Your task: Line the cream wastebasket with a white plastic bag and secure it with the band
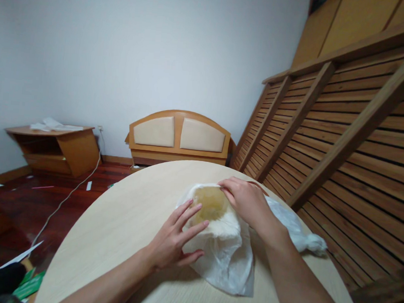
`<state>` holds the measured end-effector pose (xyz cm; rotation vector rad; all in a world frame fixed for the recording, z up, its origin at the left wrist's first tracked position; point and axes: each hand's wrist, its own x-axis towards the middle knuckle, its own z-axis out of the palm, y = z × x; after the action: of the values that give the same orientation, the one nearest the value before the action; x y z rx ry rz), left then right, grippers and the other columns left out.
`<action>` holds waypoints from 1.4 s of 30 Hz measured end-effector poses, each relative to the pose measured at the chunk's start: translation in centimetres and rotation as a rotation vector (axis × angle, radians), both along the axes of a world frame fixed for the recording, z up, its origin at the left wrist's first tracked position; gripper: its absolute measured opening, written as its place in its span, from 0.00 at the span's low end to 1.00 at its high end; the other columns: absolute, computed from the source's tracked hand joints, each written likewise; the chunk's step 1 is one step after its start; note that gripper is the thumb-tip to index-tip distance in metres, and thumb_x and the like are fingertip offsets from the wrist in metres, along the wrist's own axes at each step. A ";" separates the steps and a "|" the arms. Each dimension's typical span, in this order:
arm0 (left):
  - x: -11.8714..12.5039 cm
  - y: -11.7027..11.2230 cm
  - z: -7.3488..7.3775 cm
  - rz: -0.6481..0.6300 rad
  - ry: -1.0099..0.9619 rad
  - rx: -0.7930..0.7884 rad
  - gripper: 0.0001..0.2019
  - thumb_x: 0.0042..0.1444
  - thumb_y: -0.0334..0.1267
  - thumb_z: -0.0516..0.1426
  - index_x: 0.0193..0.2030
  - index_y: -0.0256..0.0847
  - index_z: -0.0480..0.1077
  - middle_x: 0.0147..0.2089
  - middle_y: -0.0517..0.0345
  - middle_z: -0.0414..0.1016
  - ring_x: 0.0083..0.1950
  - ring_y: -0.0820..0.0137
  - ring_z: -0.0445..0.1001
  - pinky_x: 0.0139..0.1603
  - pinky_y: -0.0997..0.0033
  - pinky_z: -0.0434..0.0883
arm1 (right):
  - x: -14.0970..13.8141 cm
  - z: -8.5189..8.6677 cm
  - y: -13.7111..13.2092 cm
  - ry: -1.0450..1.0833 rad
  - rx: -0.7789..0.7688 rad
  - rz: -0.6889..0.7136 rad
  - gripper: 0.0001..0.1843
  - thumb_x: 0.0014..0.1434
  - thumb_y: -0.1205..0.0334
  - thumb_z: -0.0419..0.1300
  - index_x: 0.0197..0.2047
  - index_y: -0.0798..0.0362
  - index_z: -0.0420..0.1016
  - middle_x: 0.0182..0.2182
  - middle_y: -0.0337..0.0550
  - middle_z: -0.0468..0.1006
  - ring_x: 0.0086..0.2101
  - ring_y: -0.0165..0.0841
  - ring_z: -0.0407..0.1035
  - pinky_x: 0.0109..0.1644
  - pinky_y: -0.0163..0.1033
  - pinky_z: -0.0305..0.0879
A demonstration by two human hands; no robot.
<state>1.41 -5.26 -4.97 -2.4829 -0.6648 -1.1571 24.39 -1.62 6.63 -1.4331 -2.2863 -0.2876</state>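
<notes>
A thin white plastic bag (226,257) is draped over the rim of a round container (209,203) on the table, and its loose end spreads toward me. The container's inside looks yellowish; its outer wall is hidden by the bag. My left hand (178,236) is at the near left side of the opening, fingers spread, with the fingertips over or against the bag. At the far right of the rim, the fingers of my right hand (245,200) are closed on the bag's edge.
A bunched whitish plastic bag (296,228) lies to the right on the round table (120,229). Wooden slatted panels (343,149) lean along the right. Beyond the table stand a headboard (178,135) and a low cabinet (78,152). A white cable (66,201) crosses the floor.
</notes>
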 end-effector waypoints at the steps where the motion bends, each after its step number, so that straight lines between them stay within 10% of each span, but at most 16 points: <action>1: -0.1 -0.1 0.0 -0.003 -0.025 -0.028 0.33 0.58 0.46 0.61 0.68 0.40 0.59 0.74 0.36 0.47 0.75 0.43 0.47 0.65 0.38 0.65 | 0.0 0.1 -0.2 0.000 0.001 -0.002 0.12 0.67 0.64 0.56 0.47 0.47 0.80 0.44 0.40 0.83 0.44 0.35 0.76 0.47 0.36 0.66; 8: -0.3 0.0 -0.4 -0.031 -0.201 -0.228 0.46 0.60 0.46 0.59 0.76 0.36 0.36 0.77 0.29 0.35 0.77 0.46 0.42 0.68 0.42 0.61 | -0.5 0.8 -1.3 -0.004 -0.005 0.038 0.12 0.66 0.63 0.57 0.45 0.46 0.82 0.42 0.40 0.83 0.42 0.35 0.76 0.45 0.36 0.65; 21: -0.8 0.1 -0.2 -0.115 -0.231 -0.338 0.49 0.56 0.51 0.63 0.76 0.45 0.37 0.78 0.36 0.32 0.77 0.43 0.40 0.70 0.39 0.55 | -0.4 1.1 -1.6 0.042 -0.011 0.075 0.11 0.66 0.64 0.58 0.45 0.47 0.82 0.43 0.41 0.84 0.43 0.37 0.77 0.46 0.37 0.67; 25: -1.3 0.1 0.3 -0.159 -0.262 -0.315 0.47 0.57 0.61 0.57 0.75 0.45 0.40 0.77 0.38 0.35 0.76 0.42 0.41 0.71 0.36 0.50 | -0.4 1.1 -1.5 0.041 -0.017 0.071 0.11 0.65 0.64 0.58 0.45 0.46 0.82 0.43 0.40 0.84 0.43 0.36 0.77 0.47 0.38 0.67; 35: -1.1 0.1 1.5 0.038 -0.568 -0.439 0.20 0.68 0.42 0.51 0.64 0.44 0.65 0.62 0.46 0.70 0.63 0.60 0.68 0.64 0.54 0.66 | -1.0 1.5 -2.2 0.043 -0.013 0.191 0.10 0.64 0.65 0.60 0.43 0.45 0.83 0.40 0.39 0.84 0.39 0.37 0.77 0.43 0.39 0.67; 42: -0.2 -0.7 2.4 0.086 -0.731 -0.598 0.14 0.64 0.42 0.56 0.54 0.44 0.73 0.54 0.50 0.76 0.54 0.64 0.74 0.47 0.69 0.74 | -1.1 1.4 -2.0 0.136 -0.065 0.297 0.09 0.63 0.67 0.61 0.43 0.49 0.83 0.40 0.40 0.83 0.41 0.35 0.77 0.47 0.38 0.68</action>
<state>1.21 -5.97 -2.57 -2.3637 -1.4746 -2.0988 23.28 -3.64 8.03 -1.0839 -2.3717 -0.0250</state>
